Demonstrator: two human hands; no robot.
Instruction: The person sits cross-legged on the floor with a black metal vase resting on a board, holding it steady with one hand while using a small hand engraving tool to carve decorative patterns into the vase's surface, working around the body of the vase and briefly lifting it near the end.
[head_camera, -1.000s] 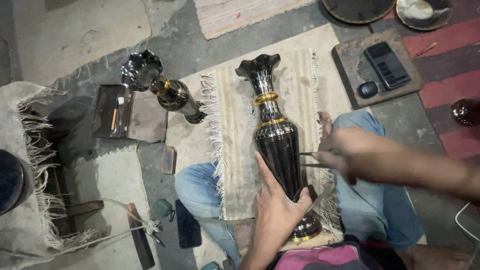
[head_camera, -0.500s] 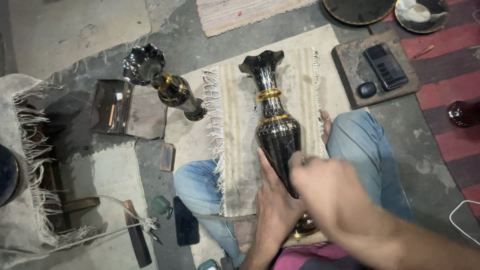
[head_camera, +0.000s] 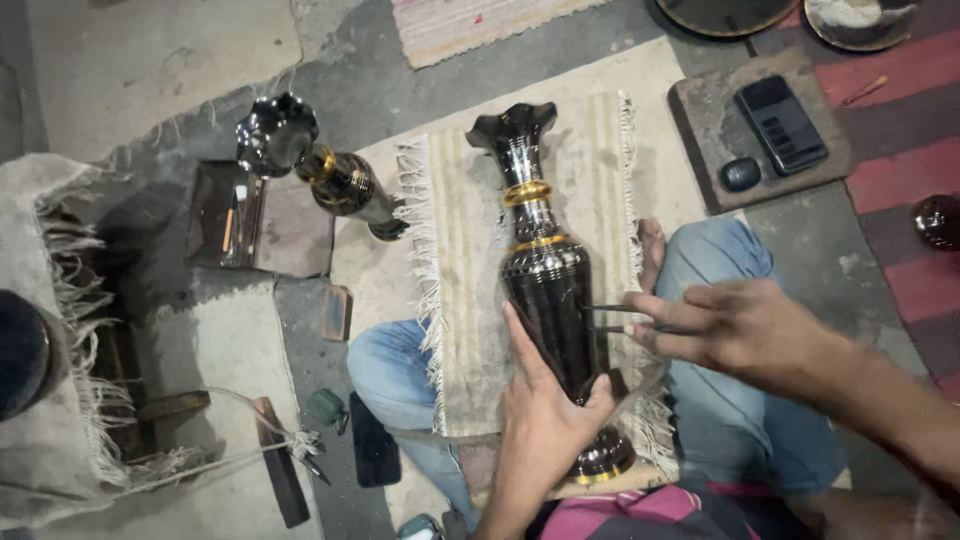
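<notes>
The tall black vase (head_camera: 545, 290) lies across my lap on the fringed mat (head_camera: 455, 250). My left hand (head_camera: 540, 420) cups its lower body, fingers spread, while my right hand (head_camera: 745, 325) pinches a thin tool (head_camera: 615, 318) against its side.

Dim, even light; glare streaks on the vase (head_camera: 545, 280); soft shadows at left; slightly blurred right hand (head_camera: 735, 325).

Bare forearms, blue jeans (head_camera: 715, 440), pink patterned shirt (head_camera: 640, 512), bare foot (head_camera: 651, 250).
</notes>
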